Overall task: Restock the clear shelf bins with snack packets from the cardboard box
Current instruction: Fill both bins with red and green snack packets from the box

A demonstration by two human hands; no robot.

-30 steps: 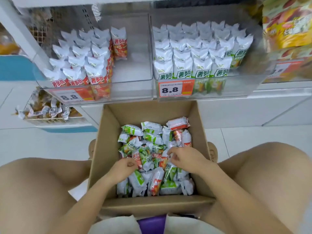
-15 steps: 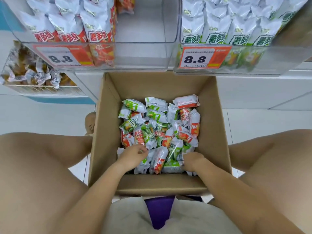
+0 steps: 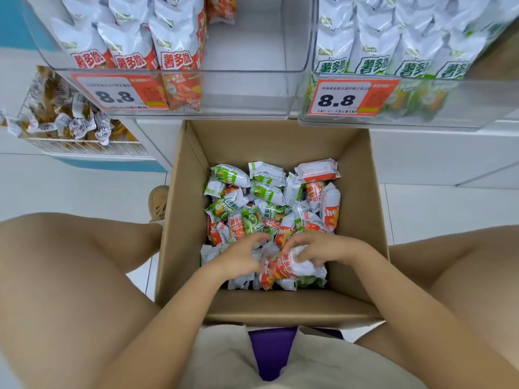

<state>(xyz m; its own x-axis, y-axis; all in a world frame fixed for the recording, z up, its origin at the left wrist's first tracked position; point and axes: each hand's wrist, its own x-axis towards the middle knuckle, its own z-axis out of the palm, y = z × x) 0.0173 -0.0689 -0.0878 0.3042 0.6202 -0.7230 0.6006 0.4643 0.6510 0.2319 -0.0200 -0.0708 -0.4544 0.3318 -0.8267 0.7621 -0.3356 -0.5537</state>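
Both hands low in cardboard box [image 3: 356, 220], right hand [image 3: 323, 248] seemingly gripping packet [image 3: 283, 268]

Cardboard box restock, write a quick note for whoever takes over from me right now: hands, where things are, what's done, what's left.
Left hand: in the cardboard box, fingers curled among packets; a firm grip can't be confirmed.
Right hand: grips a red packet near the box's front.
Left bin: red packets on its left side, right side bare.
Right bin: rows of green packets.
Done: nothing lifted out yet.
Left: sort the mixed loose packets by colour into the bins.
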